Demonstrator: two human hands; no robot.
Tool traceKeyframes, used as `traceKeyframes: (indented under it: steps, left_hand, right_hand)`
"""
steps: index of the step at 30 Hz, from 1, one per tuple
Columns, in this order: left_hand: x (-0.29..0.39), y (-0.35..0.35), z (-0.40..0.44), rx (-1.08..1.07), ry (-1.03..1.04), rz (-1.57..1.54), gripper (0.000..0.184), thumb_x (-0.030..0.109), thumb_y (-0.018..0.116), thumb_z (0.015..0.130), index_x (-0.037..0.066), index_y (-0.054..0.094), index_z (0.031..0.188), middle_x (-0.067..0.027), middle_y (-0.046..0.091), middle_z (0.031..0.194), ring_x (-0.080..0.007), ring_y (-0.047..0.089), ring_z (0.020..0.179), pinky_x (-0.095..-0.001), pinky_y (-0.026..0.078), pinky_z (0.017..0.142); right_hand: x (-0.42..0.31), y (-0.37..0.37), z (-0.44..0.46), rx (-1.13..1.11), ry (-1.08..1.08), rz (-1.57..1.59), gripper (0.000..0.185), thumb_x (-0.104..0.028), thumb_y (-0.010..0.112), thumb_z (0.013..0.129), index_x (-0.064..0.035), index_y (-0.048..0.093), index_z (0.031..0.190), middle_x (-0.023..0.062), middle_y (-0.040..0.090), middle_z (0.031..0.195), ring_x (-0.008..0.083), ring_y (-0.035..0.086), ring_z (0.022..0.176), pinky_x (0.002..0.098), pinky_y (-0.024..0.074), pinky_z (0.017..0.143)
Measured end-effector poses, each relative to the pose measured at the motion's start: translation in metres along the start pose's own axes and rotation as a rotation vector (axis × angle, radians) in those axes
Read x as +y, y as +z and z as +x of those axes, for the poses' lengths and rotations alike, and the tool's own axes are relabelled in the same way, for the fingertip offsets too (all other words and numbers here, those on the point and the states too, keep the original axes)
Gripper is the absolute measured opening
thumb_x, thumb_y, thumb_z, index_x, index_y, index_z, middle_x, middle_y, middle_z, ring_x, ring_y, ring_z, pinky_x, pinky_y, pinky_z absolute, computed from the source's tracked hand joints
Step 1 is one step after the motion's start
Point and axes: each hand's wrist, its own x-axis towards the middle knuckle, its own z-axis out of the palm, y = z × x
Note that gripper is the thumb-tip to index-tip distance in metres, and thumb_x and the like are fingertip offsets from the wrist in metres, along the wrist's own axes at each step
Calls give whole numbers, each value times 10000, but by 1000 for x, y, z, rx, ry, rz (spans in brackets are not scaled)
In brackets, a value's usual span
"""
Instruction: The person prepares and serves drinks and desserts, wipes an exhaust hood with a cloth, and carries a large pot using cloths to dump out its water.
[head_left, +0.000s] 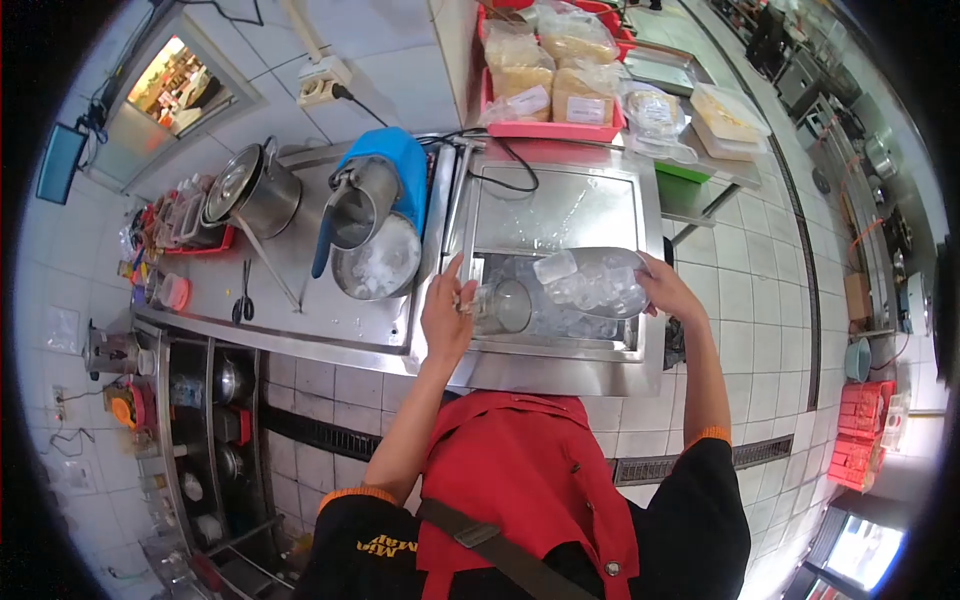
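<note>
My left hand [447,315] is closed around the handle side of a clear glass mug [512,306], which lies tilted with its mouth to the right. My right hand [670,287] grips the end of a clear scoop [628,268] heaped with ice cubes [590,283]. The scoop's front edge is close to the mug, above the opening of a steel ice bin [634,325]. More loose ice [560,322] lies in the bin below. Whether the scoop touches the mug I cannot tell.
Left of the bin stands a blue ice crusher [408,175] over a metal bowl [378,268] of crushed ice. A lidded steel pot [270,195] and scissors [243,292] are farther left. A red crate [560,130] with filled bags stands behind the bin's sliding cover [555,205].
</note>
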Motion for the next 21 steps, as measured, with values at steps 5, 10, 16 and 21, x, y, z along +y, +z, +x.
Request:
traceKeyframes:
  steps: [5,10,16,21]
  left_hand:
    - [28,34,11,-19,56,-46,432,184,545,863,128,436,1277,-61,444,756,-216,459,703,-345,395,639]
    - [42,41,16,-5,36,-75,447,176,523,875,143,399,1303,-60,445,786,-223,462,719,-354,397,643]
    - [40,33,18,57,21,-53,411,141,522,876,96,429,1274,-81,456,789,-216,450,702,-331,384,652]
    - [20,23,12,121,-54,-227,380,89,504,879,121,454,1254,-71,445,774,-194,445,673,-320,392,632]
  right_hand:
    - [-57,-16,-20,-46,24,-189,305,-20,334,800,31,507,1046,132,556,592,186,547,412,293,442,355]
    - [-66,-30,-25,-21,34,-236,315,-20,343,796,16,509,1061,129,552,585,181,545,414,290,443,355]
    - [-68,-33,-20,-5,3,-229,287,-33,381,809,7,507,1064,106,544,602,156,531,407,278,426,342]
    - [-46,-14,-4,-75,2,-4,269,-92,436,850,1,502,1094,78,545,643,120,494,397,257,401,330]
